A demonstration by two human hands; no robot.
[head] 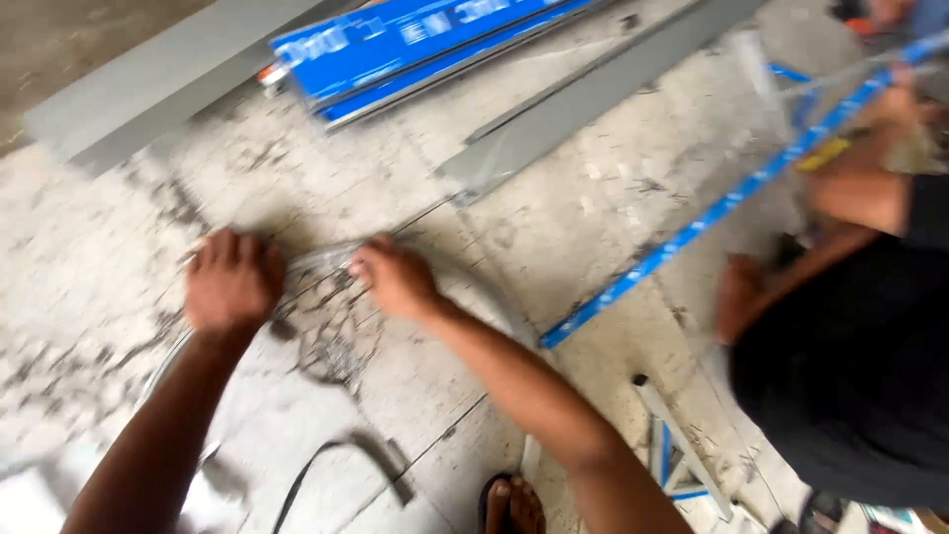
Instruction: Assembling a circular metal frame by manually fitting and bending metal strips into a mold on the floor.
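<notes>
There is one view only, from a camera worn on the person's head. It looks steeply down and slightly forward at the concrete floor (613, 198), close enough that both forearms enter from the bottom edge and the left hand (232, 280) and right hand (395, 277) sit left of centre. The person's own foot (512, 504) shows at the bottom edge. A co-worker's arm (860, 188) crosses the upper right of the frame. The picture is motion-blurred.

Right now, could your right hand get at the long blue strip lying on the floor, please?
Probably yes: the right hand is on the floor, and only bare floor lies between it and the blue strip's near end.
</notes>
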